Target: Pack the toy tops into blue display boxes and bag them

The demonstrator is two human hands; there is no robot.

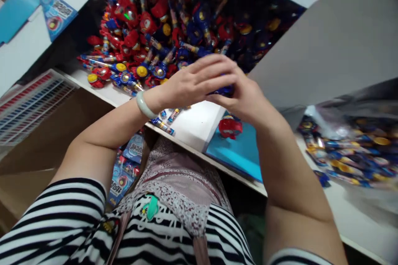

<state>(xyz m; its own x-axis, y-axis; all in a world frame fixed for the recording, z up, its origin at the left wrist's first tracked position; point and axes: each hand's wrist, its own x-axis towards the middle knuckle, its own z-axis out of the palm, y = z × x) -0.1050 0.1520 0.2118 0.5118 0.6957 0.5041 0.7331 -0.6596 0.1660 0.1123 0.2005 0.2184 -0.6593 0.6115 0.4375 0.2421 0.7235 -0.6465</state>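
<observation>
Nearest, on the pale worktop, a rounded red plastic toy rests on a smooth bright-blue sheet, within easy reach. Above it, the left hand and right hand cup a dark-blue plastic piece, fingers closed narrowly around it from both sides, probably to steady something small; its underside is hidden. Beyond lies a heap of red and blue plastic toys with yellow discs, seemingly kept close for picking.
</observation>
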